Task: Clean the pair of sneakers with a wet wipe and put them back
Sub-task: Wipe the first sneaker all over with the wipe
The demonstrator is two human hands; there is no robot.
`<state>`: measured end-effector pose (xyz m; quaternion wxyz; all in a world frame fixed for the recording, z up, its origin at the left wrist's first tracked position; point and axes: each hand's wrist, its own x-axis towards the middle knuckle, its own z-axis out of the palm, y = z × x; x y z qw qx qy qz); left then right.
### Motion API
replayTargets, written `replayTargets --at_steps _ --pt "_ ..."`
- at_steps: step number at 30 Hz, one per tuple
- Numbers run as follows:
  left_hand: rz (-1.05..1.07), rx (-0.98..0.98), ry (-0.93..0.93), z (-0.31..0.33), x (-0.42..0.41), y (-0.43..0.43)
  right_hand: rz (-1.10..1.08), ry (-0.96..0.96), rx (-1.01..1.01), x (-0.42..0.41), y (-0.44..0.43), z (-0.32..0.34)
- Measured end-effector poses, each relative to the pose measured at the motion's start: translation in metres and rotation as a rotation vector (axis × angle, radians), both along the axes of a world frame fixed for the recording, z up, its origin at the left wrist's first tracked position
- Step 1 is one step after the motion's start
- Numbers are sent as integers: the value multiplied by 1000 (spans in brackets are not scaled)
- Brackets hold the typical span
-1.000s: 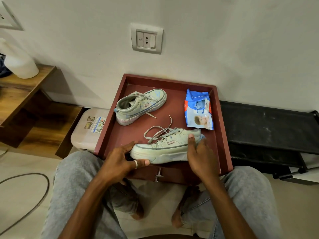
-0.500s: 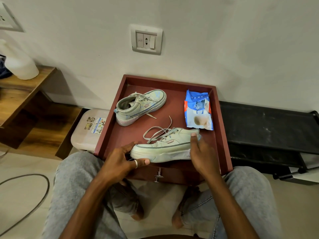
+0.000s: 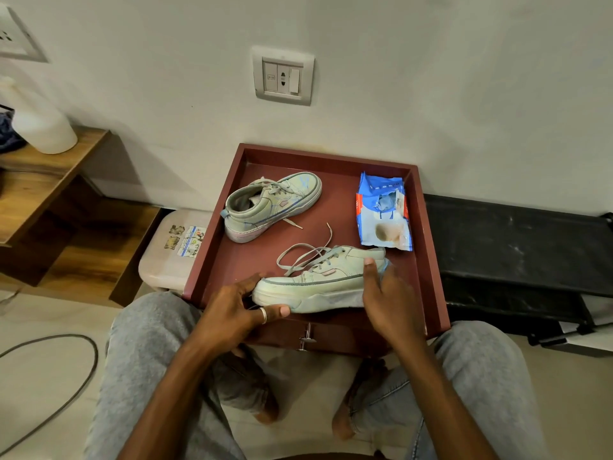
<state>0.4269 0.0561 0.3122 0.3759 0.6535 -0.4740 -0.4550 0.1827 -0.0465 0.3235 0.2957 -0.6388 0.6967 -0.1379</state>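
Head view: I read this as mid-wipe on the near sneaker (image 3: 318,287) at 6 o'clock in the tray (image 3: 431,260), left hand (image 3: 232,313) gripping the heel, right hand (image 3: 391,300) pressing a wipe (image 3: 385,265) at the toe; next, the far sneaker (image 3: 272,207) at 11 o'clock.

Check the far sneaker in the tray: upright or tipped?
Upright. The far sneaker rests on its sole on the tray, collar opening facing up, laces on top.

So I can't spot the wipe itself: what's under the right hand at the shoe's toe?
The right hand covers the toe of the near sneaker. A pale blue edge peeks past the fingers, possibly the wipe; the rest is hidden.
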Motion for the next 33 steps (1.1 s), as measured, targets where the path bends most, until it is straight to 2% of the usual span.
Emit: replayTargets --at_steps 3,6,10,14,16,18,22,26,29,33 --pt "-4 5 -3 0 2 0 90 177 -24 15 23 7" --pt "-12 9 -3 3 1 0 131 196 -41 16 26 5" --pt "-8 2 -3 4 -4 -1 55 77 -74 5 10 -5" --pt "-4 11 -4 6 -3 1 -65 -194 33 -6 -5 2" --pt "-14 8 -3 6 -2 1 -70 -232 54 -7 -6 7" --pt "-10 3 -4 6 -1 1 -25 -152 42 -1 0 7" --pt "-8 16 -5 5 -1 0 111 240 -39 20 32 7" --pt "-17 17 -17 5 -2 0 208 358 -72 31 47 10" --pt "-14 28 -12 4 -1 0 124 280 -63 19 28 6" --pt "-17 25 -6 1 1 1 -41 11 78 1 4 4"
